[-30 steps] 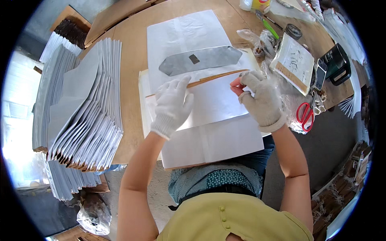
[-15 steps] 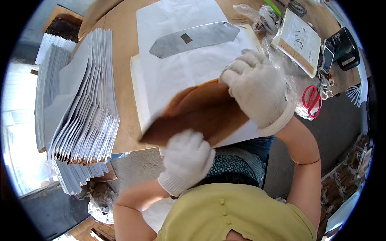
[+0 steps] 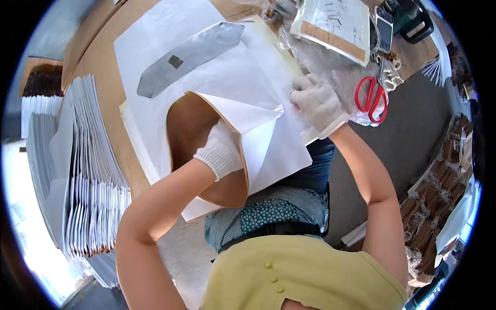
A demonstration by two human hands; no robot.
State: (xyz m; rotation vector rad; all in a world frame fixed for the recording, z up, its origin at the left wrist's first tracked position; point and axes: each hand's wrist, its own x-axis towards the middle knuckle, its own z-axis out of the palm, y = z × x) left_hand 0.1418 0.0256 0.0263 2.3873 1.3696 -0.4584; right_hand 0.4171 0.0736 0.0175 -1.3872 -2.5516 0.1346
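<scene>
A paper bag (image 3: 261, 121), white outside and brown inside, stands with its mouth spread towards me over white sheets (image 3: 134, 46). My left hand (image 3: 223, 150), in a white knit glove, reaches into that mouth; its fingers are hidden by the bag's wall. To the right of the bag is my right hand (image 3: 318, 103), gloved too, its fingers curled closed at the edge of the sheets. A speck of red shows by its fingertips, too small to name. Beyond the bag lies a flat grey strip (image 3: 206, 51) with pointed ends and a small dark rectangle on it.
Stacked folded white paper bags (image 3: 98, 181) line the table's left side. Red-handled scissors (image 3: 371, 101) lie on clear plastic at the right, near a pad (image 3: 333, 31), a phone (image 3: 383, 28) and a dark mug (image 3: 411, 18). Brown bundles (image 3: 434, 206) sit lower right.
The bag, held flatter in both hands before, is now opened wide. My left hand has gone inside it. My right hand has let go of it and sits off to its right. The view has shifted.
</scene>
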